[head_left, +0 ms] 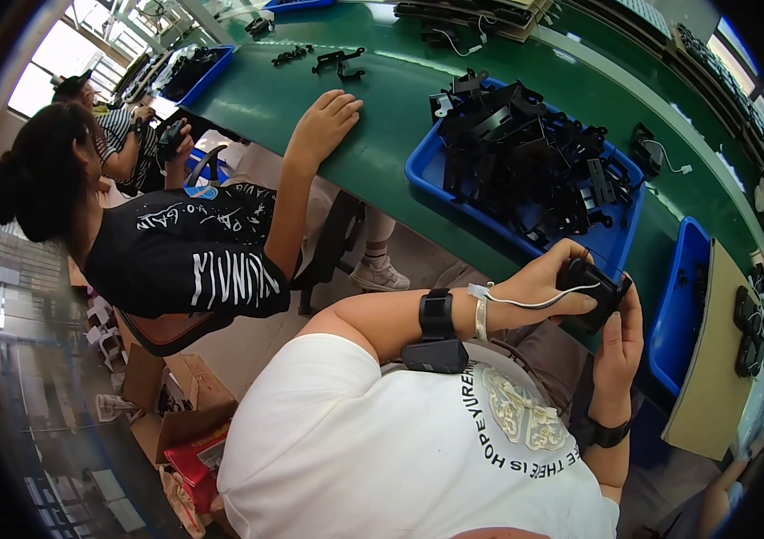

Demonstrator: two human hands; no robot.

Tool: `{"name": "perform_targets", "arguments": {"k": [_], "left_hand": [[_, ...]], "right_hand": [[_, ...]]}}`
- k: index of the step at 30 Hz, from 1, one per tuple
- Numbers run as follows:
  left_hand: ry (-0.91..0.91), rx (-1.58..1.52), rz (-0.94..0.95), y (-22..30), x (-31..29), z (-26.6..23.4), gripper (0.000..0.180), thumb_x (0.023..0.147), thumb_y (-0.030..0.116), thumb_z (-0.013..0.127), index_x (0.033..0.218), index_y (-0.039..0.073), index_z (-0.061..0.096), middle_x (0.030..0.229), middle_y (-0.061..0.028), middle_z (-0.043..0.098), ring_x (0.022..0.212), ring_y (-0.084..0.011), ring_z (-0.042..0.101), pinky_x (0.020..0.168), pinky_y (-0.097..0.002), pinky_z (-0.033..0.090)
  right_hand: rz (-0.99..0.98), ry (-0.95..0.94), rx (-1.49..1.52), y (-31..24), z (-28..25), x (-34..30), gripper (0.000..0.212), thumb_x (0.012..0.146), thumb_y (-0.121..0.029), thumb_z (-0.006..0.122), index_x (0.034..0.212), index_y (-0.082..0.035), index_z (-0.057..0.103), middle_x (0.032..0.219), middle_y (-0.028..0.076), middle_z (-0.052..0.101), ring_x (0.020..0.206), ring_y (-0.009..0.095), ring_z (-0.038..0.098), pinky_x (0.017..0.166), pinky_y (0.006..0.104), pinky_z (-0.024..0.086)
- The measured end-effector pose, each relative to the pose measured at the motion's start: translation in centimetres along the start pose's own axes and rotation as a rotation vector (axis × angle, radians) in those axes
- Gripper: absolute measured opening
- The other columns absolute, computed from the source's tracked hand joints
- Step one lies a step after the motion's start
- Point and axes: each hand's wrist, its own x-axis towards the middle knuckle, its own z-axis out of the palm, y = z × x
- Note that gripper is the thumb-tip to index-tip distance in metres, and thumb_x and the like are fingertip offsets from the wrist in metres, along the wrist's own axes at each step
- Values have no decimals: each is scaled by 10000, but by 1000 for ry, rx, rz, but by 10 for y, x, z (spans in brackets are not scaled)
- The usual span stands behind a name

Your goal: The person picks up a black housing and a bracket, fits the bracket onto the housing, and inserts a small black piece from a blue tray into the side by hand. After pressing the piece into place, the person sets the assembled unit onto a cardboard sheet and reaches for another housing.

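Note:
My left hand (546, 280) and my right hand (620, 346) both grip one small black plastic part (594, 289) with a thin white cable trailing from it toward my left wrist. I hold it just in front of the green table edge (382, 193). Beyond it, a blue tray (425, 166) is heaped with several similar black brackets (526, 162). A black band sits on each of my wrists.
A co-worker in a black shirt (193, 256) sits to my left with a hand (324, 121) resting on the green table. A second blue tray (679, 305) and a cardboard sheet (715, 359) lie on the right. Loose black parts (337, 61) sit farther back. Cardboard boxes (175, 404) stand on the floor.

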Motion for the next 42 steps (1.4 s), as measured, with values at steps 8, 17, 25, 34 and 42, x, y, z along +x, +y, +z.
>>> {"name": "perform_targets", "arguments": {"k": [8,17,25,34,42], "left_hand": [[-49,-374,-26,-6,4,7,622,826,95,599,1351,35,270,1105,-107,496,895,-145,547,661,-261,489],[11,-314,-70,-16,7,7,461,969,295,363,1348,39,306,1076,-83,546,816,-129,582,588,-238,488],[8,-115,-121,-12,8,7,436,968,366,353,1213,26,474,795,-15,579,585,-55,537,463,-152,416],[159,225,13,-9,-1,22,414,968,337,376,1229,33,480,763,17,561,569,-9,490,469,-140,397],[81,122,-14,-15,3,6,434,974,328,349,1266,20,439,840,14,575,635,-4,518,492,-128,417]], "right_hand": [[-64,87,218,12,-7,-2,472,952,-233,439,1337,13,322,1284,90,449,1147,167,465,975,302,362],[-78,106,186,16,-7,2,440,956,-196,433,1328,19,336,1245,78,473,1125,128,453,963,260,349],[-127,112,131,12,-2,-5,419,955,-197,440,1306,18,363,1192,75,500,1069,105,461,934,235,351],[-106,146,214,16,0,-3,435,971,-238,386,1322,15,342,1258,84,461,1127,130,455,964,265,357],[-79,99,103,17,0,-3,434,980,-237,346,1330,19,323,1282,94,446,1140,136,459,968,277,366]]}}
